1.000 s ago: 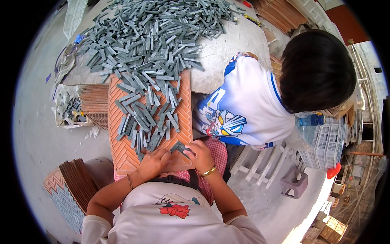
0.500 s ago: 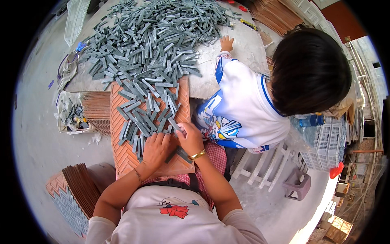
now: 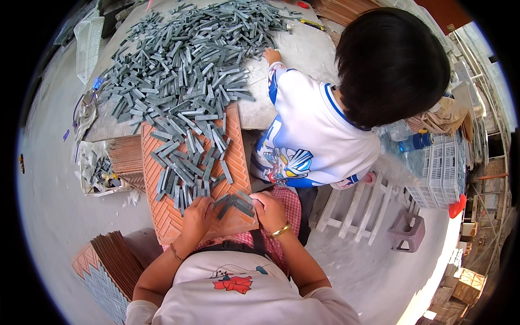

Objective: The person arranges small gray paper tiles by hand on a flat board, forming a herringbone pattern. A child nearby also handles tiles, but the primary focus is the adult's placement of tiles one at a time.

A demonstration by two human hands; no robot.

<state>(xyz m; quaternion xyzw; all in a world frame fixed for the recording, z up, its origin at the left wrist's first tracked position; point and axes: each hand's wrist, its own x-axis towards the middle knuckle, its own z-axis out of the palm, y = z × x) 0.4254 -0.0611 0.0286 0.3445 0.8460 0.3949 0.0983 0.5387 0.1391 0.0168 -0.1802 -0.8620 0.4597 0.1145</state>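
Change: both hands have slid slightly toward the near end of the board since half a second ago, and the child beside the person now reaches farther out over the table.
Meaning: judging by the hands' spot, placing seems to carry on along the board's near edge.
Left hand (image 3: 196,218): lies flat, fingers spread and relaxed, pressing on grey strips near the board's near edge; it grips nothing that shows.
Right hand (image 3: 269,210): curled, fingertips touching a small cluster of grey strips (image 3: 234,202); whether it pinches one, I cannot tell.
Strips: the cluster sits between the two hands, at the near right corner of the orange grooved board (image 3: 237,142).
Board: rests on the person's lap, its far end against the table edge, scattered strips covering its middle.
Pile: a large heap of grey strips (image 3: 184,54) covers the table (image 3: 303,51) beyond.
Child (image 3: 325,130): sits just right of the board, one hand on the table.
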